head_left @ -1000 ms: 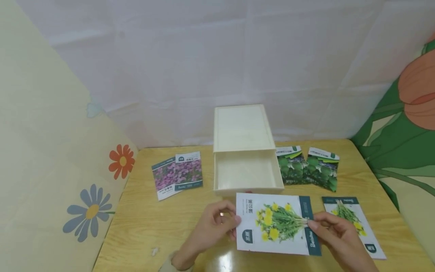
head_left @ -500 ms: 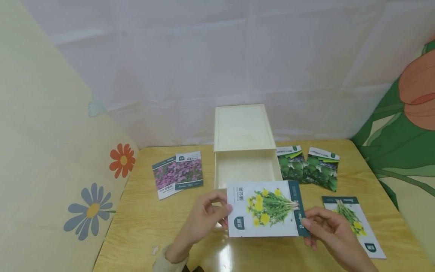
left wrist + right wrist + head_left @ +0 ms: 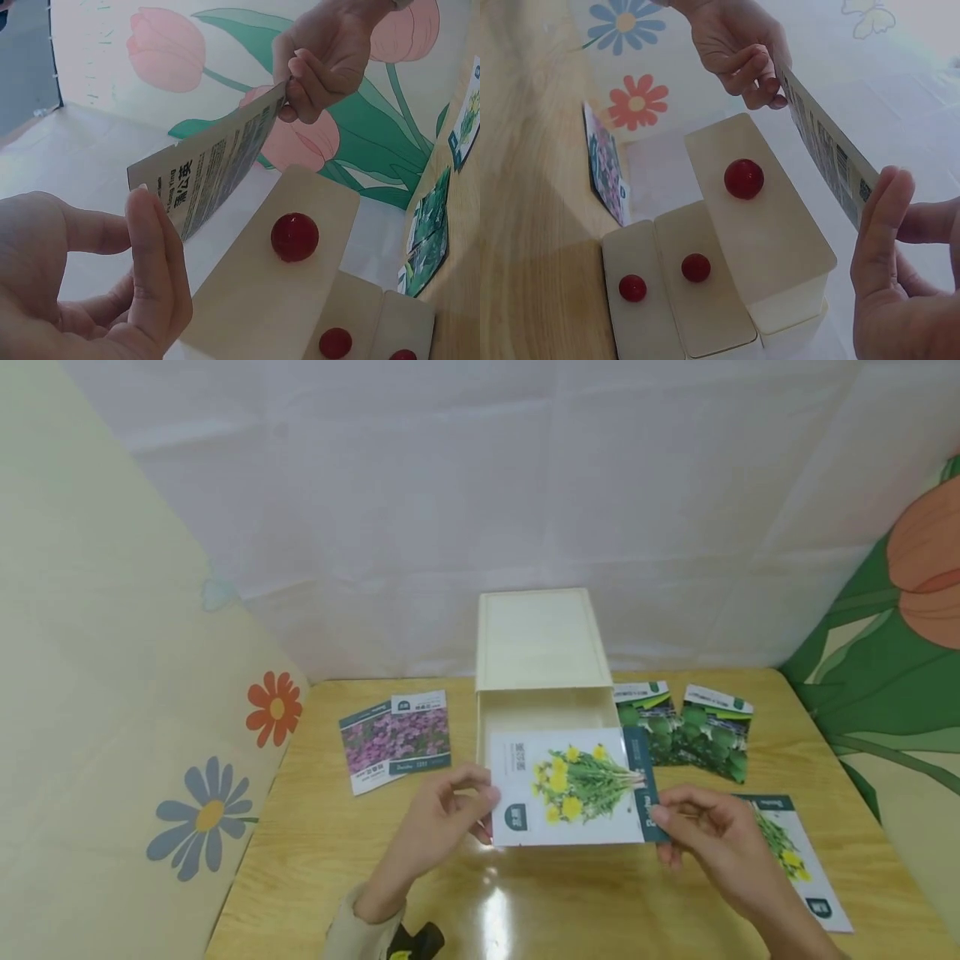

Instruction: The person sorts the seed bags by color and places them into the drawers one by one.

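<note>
A dandelion seed packet (image 3: 577,789), white with a dark green band and yellow flowers, lies sideways between my hands. My left hand (image 3: 444,814) pinches its left end, thumb on top. At the banded end, my right hand (image 3: 720,843) pinches it the same way. The packet is above the pulled-out top drawer (image 3: 551,710) of a cream box and hides the drawer's front in the head view. From the left wrist view, the packet's printed back (image 3: 214,165) shows, and the drawer's front (image 3: 277,277) with a red knob (image 3: 295,237) stands beneath it.
Two purple-flower packets (image 3: 397,739) overlap left of the cream box (image 3: 543,639). Two green-leaf packets (image 3: 712,731) lie to its right. Another dandelion packet (image 3: 813,889) rests beside my right forearm. Two lower drawers (image 3: 697,300) with red knobs are pushed in.
Both hands have carried the dandelion packet forward and a little to the left, from in front of the open drawer to over it. The other packets lie where they were.
</note>
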### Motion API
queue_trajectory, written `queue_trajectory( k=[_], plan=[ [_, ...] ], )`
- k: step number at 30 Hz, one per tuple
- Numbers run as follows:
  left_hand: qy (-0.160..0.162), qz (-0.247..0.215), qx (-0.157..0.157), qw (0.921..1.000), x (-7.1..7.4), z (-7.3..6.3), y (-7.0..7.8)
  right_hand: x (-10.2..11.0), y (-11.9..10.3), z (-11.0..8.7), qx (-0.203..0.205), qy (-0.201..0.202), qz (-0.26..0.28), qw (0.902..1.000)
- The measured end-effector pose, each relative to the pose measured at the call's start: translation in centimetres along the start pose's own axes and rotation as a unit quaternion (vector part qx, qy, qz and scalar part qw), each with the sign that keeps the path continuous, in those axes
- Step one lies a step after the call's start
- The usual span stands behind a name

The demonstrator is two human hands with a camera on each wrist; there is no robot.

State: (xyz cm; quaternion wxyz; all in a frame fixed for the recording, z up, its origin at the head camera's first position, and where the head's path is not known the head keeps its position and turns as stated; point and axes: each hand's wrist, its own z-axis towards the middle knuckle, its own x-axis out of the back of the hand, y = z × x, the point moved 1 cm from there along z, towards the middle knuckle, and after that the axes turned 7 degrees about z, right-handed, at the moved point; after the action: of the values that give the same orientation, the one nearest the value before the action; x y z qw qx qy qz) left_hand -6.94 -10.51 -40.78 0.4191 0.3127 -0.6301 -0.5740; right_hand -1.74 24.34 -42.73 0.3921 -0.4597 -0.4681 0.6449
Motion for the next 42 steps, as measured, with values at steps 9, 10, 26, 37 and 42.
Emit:
queue_trajectory(
  k=[9,10,26,37,42],
  plan=[
    [0.003,0.033,-0.027,0.9991,0.7,0.3,0.5,-0.2,-0.7,1.7,-0.01,0.035,-0.029,0.9989],
    [0.005,0.037,-0.03,0.9989,0.9,0.3,0.5,-0.2,-0.7,1.9,-0.012,0.037,-0.028,0.9989],
    [0.03,0.048,-0.012,0.9983,2.3,1.7,0.5,-0.4,-1.2,5.1,-0.015,0.032,-0.07,0.9969],
    [0.015,-0.007,0.03,0.9994,3.0,2.6,-0.1,0.2,-0.9,6.5,-0.063,0.032,-0.043,0.9966],
    [0.012,-0.009,0.045,0.9989,3.1,2.8,-0.3,0.6,-0.9,7.1,-0.082,0.029,-0.029,0.9958]
  ],
)
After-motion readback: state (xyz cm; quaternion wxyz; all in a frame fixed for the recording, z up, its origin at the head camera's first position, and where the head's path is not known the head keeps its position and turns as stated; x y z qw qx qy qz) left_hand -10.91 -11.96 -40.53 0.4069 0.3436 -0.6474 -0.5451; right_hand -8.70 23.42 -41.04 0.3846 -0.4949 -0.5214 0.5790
